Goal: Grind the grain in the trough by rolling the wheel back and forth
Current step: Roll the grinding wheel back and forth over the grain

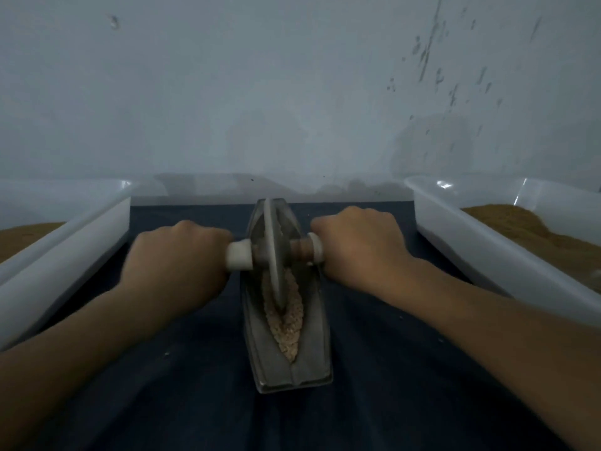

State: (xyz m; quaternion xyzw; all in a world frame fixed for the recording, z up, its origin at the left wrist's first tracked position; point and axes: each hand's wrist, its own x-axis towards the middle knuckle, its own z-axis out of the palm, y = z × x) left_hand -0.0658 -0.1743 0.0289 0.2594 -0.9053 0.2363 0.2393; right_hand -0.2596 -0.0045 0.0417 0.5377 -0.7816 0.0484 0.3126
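- The left hand (177, 255) is closed in a fist around the white handle (239, 255) on the left side of the wheel (272, 252), knuckles up. Only the handle's inner end shows past the fingers.
- The right hand (357, 244) is curled tightly around the matching right handle (316, 252), whose white collar shows just beside the thumb side of the fist.
- A brown axle (298, 250) runs between the two handles, through the middle of the wheel.
- The wheel stands upright on its edge in the groove of the grey, boat-shaped trough (312, 346), in the far half of it.
- The grain (289, 323) lies in the groove as a pale, pointed strip. It is parted around the wheel's lower rim and runs towards the near end.
- The trough lies lengthwise away from the person on a dark blue cloth (195, 385). Its far tip is near the wall (292, 92), and bare groove shows at its near end.
- A white left tub (65, 255) and a white right tub (487, 249) flank the trough, each holding brown powder (520, 226). Each fist sits between the trough and a tub rim, with cloth showing on both sides.
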